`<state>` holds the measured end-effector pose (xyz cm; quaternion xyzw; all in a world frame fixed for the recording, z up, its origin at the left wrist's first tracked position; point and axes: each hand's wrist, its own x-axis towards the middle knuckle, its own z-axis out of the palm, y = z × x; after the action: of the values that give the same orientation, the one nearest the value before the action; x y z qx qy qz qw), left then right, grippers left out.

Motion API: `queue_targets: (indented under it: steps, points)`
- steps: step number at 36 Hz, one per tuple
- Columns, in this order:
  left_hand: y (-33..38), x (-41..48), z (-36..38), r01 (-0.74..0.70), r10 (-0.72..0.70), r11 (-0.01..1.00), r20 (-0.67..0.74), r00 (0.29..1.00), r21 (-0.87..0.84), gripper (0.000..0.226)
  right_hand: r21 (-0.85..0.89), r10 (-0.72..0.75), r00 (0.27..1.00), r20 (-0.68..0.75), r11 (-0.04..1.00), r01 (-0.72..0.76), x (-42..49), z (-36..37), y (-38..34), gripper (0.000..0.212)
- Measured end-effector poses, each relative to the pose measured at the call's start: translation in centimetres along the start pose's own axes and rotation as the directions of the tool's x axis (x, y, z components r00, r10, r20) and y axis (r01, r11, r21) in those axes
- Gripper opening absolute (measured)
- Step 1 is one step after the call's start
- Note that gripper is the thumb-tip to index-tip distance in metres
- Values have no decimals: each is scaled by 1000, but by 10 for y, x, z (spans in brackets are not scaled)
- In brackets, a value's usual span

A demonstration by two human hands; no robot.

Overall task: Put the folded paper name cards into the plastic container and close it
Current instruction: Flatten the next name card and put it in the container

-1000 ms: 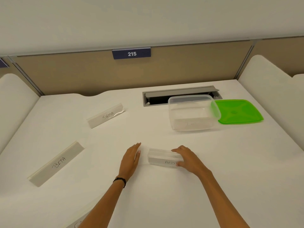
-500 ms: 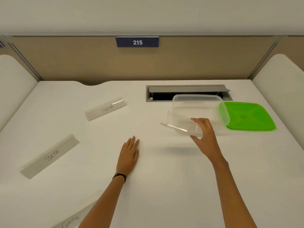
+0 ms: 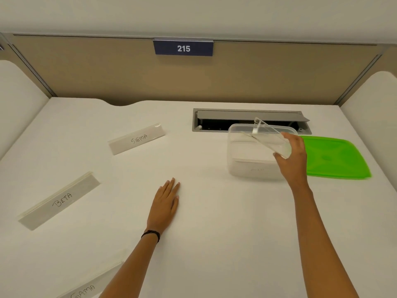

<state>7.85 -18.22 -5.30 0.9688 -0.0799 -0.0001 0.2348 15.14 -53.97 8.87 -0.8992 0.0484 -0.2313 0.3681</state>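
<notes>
Right hand [image 3: 293, 160] pinches one end of card [image 3: 268, 137], tilted over open container [image 3: 253, 151], far end poking above container's far rim. Card in clear holder: looks light, stiff, slick, so end pinch suffices; lower flat, long side along container. One card seems already inside container. Left hand [image 3: 166, 206] flat, open, empty on desk, well left of container. SIGMA [image 3: 137, 138], BETA [image 3: 60, 200], third card [image 3: 83, 292] left of container. Lid [image 3: 335, 157] touching container's right side.
</notes>
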Motion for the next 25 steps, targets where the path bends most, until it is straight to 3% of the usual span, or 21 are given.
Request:
queue_targets:
  steps: [5, 13, 17, 25]
  points:
    - [0, 0, 0, 8, -8, 1000, -2, 1000, 13, 48, -135, 30, 965, 262, 991, 6, 20, 4, 19, 60]
    - [1, -1, 0, 17, -17, 1000, 4, 1000, 10, 48, -329, 153, 792, 592, 942, 64, 42, 16, 33, 62]
    - [3, 0, -1, 13, -13, 1000, 4, 1000, 4, 47, -328, 204, 713, 671, 944, 39, 50, 24, 33, 63]
    - [1, 0, 0, 12, -12, 1000, 1, 1000, 7, 47, -344, 247, 623, 742, 938, 37, 54, 32, 41, 56]
